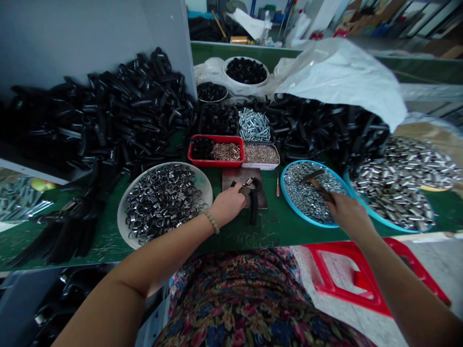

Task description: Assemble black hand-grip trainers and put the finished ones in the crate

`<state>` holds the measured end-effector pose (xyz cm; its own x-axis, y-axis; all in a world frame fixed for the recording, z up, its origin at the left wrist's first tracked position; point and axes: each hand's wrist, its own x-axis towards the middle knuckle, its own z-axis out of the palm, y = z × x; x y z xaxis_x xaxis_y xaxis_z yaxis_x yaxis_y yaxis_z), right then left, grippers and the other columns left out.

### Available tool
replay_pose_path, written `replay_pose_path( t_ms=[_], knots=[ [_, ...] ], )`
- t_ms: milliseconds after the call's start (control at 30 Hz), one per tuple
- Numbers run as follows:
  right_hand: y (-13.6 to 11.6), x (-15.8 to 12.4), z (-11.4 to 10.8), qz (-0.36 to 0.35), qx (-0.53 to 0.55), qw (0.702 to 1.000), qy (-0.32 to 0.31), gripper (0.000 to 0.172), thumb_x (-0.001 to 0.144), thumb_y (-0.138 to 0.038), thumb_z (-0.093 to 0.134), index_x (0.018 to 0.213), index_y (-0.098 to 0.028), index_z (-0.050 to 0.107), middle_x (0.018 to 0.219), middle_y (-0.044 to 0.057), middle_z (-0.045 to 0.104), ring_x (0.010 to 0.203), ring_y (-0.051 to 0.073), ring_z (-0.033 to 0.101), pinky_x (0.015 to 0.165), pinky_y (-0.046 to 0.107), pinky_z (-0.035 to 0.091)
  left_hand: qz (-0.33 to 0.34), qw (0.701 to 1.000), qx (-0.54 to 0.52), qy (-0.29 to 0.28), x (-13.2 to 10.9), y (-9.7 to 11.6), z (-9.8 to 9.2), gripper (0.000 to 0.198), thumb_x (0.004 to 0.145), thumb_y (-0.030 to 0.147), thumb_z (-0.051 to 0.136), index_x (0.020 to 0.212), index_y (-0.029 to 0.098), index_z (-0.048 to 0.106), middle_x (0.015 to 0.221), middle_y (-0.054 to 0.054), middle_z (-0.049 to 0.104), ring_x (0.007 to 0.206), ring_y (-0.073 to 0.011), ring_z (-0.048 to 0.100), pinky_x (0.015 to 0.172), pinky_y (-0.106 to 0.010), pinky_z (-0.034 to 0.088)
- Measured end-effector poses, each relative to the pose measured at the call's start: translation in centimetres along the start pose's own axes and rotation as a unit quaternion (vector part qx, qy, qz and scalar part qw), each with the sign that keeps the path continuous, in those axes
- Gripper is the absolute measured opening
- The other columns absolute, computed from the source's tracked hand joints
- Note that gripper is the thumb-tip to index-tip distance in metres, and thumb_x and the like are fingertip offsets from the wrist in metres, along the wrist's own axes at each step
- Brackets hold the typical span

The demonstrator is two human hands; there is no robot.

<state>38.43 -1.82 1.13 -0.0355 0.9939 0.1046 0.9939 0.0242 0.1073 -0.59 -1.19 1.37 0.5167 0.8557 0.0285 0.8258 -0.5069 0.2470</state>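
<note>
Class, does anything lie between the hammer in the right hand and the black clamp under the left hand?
Yes: the blue tray of washers and a slim red-handled tool lie between the right hand and the black clamp.

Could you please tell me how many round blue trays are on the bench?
2. One blue tray holds metal washers at the right hand; the other blue tray, further right, holds silver metal sleeves.
</note>
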Motion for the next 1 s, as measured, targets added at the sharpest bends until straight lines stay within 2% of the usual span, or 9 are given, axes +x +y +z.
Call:
replay_pose_path(
  t_ms=[67,200,300,367,567,667,800,900,1000],
  knots=[
    [-1.7,-0.7,-0.7,0.006,-0.001,1.0,0.012,0.046,0.092,-0.034,0.036,0.125,-0.007,0.054,0.099,0.024,0.064,0.086,0.037,0.063,0.069,0.048,0.048,0.001,1.0,-0.003,-0.003,0.0,0.0,-0.1,0.033,0.096,0.031,0.035,0.122,0.017,0.052,0.115,-0.01,0.052,0.087,-0.018,0.06,0.079,-0.03,0.049],
    [-8.7,-0.4,-4.1,0.022,0.131,0.991,0.012,0.049,0.095,-0.038,0.029,0.136,-0.014,0.043,0.106,0.019,0.066,0.078,0.031,0.067,0.063,0.04,0.051,-0.005,1.0,-0.004,-0.009,0.1,0.2,-0.2,0.032,0.095,0.029,0.038,0.121,0.018,0.052,0.115,-0.009,0.052,0.088,-0.0181,0.06,0.078,-0.029,0.049],
    [-13.4,0.2,-6.7,-0.053,0.212,0.975,-0.044,0.048,0.096,-0.037,0.031,0.139,-0.021,0.04,0.102,0.012,0.07,0.078,0.029,0.069,0.064,0.036,0.052,-0.012,1.0,-0.004,-0.011,0.1,0.3,-0.3,0.03,0.094,0.028,0.04,0.119,0.018,0.053,0.113,-0.009,0.053,0.087,-0.0183,0.06,0.077,-0.03,0.049],
    [-15.2,0.4,-7.7,-0.079,0.244,0.966,-0.033,0.049,0.096,-0.035,0.032,0.143,-0.023,0.036,0.108,0.011,0.069,0.086,0.028,0.069,0.069,0.035,0.053,-0.01,1.0,-0.007,-0.008,0.1,0.3,-0.3,0.03,0.094,0.028,0.04,0.118,0.018,0.054,0.112,-0.009,0.053,0.087,-0.0182,0.06,0.077,-0.03,0.049],
    [-16.5,0.9,-7.8,-0.105,0.243,0.962,-0.072,0.047,0.096,-0.033,0.033,0.141,-0.021,0.039,0.1,0.01,0.072,0.076,0.026,0.07,0.064,0.034,0.054,0.002,1.0,-0.008,-0.001,0.1,0.3,-0.3,0.027,0.094,0.027,0.04,0.115,0.017,0.055,0.111,-0.009,0.054,0.088,-0.0185,0.06,0.078,-0.03,0.05],
    [-16.5,0.9,-7.9,-0.081,0.257,0.963,-0.027,0.05,0.096,-0.033,0.032,0.145,-0.021,0.033,0.111,0.011,0.069,0.083,0.026,0.07,0.067,0.034,0.054,0.002,1.0,-0.013,-0.008,0.2,0.3,-0.4,0.026,0.094,0.026,0.04,0.114,0.017,0.055,0.109,-0.009,0.054,0.089,-0.0185,0.06,0.079,-0.03,0.05],
    [-16.8,1.0,-8.2,-0.093,0.237,0.962,-0.095,0.047,0.096,-0.034,0.032,0.14,-0.022,0.04,0.1,0.01,0.072,0.075,0.026,0.07,0.063,0.033,0.052,-0.004,1.0,-0.016,-0.013,0.3,0.2,-0.5,0.026,0.094,0.026,0.041,0.113,0.017,0.056,0.109,-0.01,0.054,0.089,-0.0183,0.06,0.079,-0.03,0.05],
    [-16.9,1.1,-8.2,-0.058,0.259,0.963,-0.046,0.048,0.096,-0.035,0.031,0.143,-0.024,0.036,0.105,0.009,0.07,0.08,0.026,0.07,0.065,0.033,0.051,0.003,1.0,-0.016,-0.001,0.4,0.3,-0.2,0.024,0.094,0.026,0.041,0.107,0.016,0.058,0.107,-0.009,0.055,0.088,-0.0182,0.06,0.079,-0.03,0.05],
    [-16.7,1.1,-8.0,-0.064,0.255,0.962,-0.076,0.047,0.095,-0.035,0.032,0.138,-0.021,0.043,0.091,0.009,0.072,0.071,0.027,0.069,0.06,0.034,0.05,-0.004,1.0,-0.012,-0.003,0.2,0.7,0.0,0.024,0.093,0.026,0.042,0.104,0.016,0.06,0.11,-0.009,0.055,0.087,-0.019,0.061,0.077,-0.03,0.05]
  ],
)
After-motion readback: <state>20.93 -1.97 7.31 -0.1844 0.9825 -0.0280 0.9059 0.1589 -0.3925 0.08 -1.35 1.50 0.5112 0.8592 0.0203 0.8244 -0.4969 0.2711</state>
